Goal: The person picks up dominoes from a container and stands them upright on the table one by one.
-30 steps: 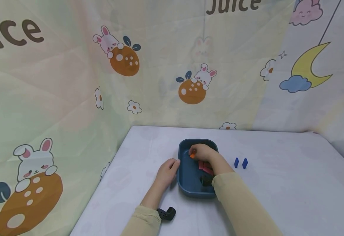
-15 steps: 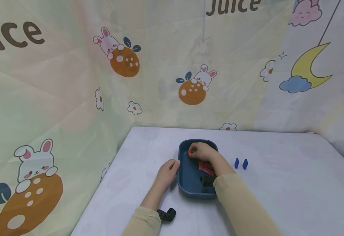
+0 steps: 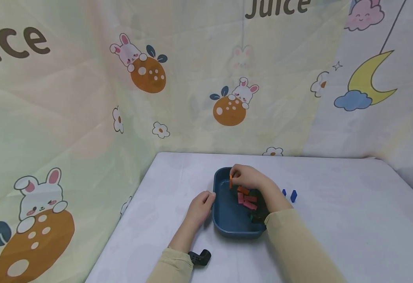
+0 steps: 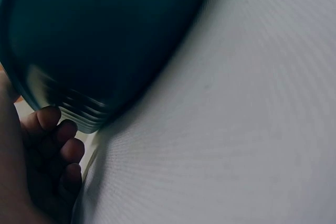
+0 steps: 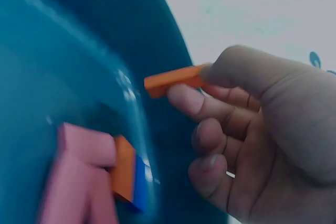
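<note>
In the head view a dark blue tray stands on the table. At its left rim my left hand holds on; in the left wrist view its curled fingers lie against the tray's outer wall. Over the far end of the tray, my right hand pinches a small orange block between thumb and fingertips. Below it in the tray lie several pink blocks and another orange block. The right wrist view also shows a blue block beside that orange one.
Two blue blocks stand on the white-covered table right of the tray, one partly hidden by my right arm. A dark item with some green shows at my right wrist over the tray. A printed cloth hangs behind.
My right hand has moved slightly up and right with the orange block, which now stands more upright. The second orange block in the tray has come into sight. My left hand stays at the rim.
</note>
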`<state>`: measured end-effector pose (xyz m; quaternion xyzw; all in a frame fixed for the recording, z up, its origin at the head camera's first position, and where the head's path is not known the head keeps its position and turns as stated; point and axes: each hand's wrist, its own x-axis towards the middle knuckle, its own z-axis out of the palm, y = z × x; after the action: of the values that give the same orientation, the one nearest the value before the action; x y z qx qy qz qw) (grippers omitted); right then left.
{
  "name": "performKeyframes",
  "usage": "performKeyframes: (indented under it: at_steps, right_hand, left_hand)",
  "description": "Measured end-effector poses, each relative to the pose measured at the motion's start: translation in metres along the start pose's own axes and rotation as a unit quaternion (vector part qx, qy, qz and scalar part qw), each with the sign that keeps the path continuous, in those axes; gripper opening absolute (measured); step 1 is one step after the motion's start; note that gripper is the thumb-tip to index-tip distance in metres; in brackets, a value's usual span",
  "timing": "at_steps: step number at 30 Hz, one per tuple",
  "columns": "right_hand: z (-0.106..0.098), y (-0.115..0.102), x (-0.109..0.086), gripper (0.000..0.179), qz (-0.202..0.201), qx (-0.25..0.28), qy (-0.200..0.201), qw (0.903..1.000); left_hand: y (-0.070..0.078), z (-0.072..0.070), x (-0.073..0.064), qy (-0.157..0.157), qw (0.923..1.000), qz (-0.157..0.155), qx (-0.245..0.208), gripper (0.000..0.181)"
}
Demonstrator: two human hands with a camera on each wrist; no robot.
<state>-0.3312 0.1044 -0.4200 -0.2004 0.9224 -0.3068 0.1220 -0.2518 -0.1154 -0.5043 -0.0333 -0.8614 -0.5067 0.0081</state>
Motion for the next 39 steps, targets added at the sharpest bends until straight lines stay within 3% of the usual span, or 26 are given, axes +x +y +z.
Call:
performKeyframes:
  at_steps: [7, 12, 17, 25, 31, 39]
  right_hand:
    - [-0.029, 0.0, -0.027, 0.019, -0.018, 0.014, -0.005, 0.9997]
    - [-0.045, 0.011, -0.053, 0.019, -0.036, -0.005, 0.02, 0.9991]
    - [-0.059, 0.031, -0.081, 0.021, -0.041, -0.013, 0.054, 0.9976]
    - [-0.076, 0.075, -0.126, 0.024, -0.008, -0.001, 0.082, 0.9966]
    - [-0.08, 0.107, -0.149, 0.026, 0.023, 0.003, 0.097, 0.995]
    - [-0.079, 0.135, -0.166, 0.023, 0.033, 0.005, 0.105, 0.9939]
  left_hand:
    - [0.001, -0.001, -0.001, 0.004, 0.9999, 0.008, 0.005, 0.039]
    - [0.0, -0.001, -0.001, 0.002, 0.9999, 0.01, 0.008, 0.037]
    - [0.0, 0.001, 0.0, -0.001, 1.0, 0.006, 0.007, 0.038]
    - [0.002, -0.002, -0.002, 0.001, 1.0, -0.007, 0.003, 0.038]
    - [0.002, -0.002, -0.002, 0.001, 0.9999, -0.015, 0.003, 0.04]
    - [0.001, 0.0, -0.001, -0.002, 0.9999, -0.012, 0.002, 0.039]
